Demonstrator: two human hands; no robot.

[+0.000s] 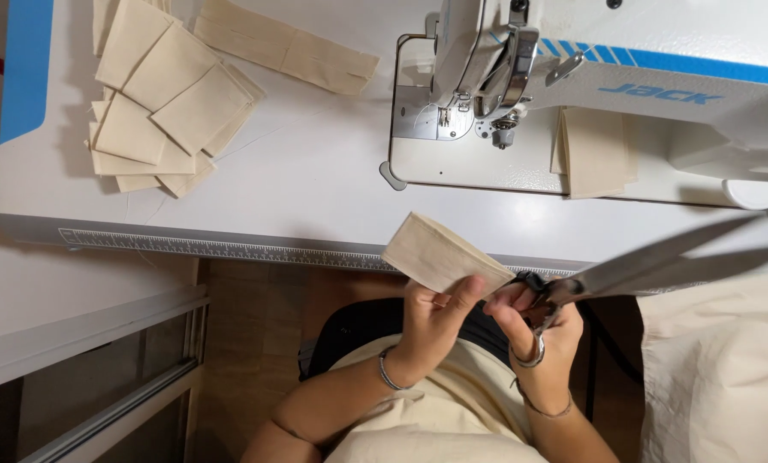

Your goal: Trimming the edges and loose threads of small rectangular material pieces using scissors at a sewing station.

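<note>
Left hand (431,319) with grip clamped on a folded cream fabric piece (439,253), held above the lap, just off the white surface (315,171) edge. Right hand (538,330) closed through scissors (650,266) handles, blades slightly apart, pointing right. Stacked fabric pieces (156,103) lying far left, near a sewing machine (590,77).

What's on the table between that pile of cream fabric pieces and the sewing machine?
In the head view, only bare white table separates the fabric pile from the sewing machine.

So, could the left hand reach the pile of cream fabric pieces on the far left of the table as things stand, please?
Probably yes: the table between them is bare, but the left hand holds a folded cream piece, so it is not free to grasp the pile.
</note>
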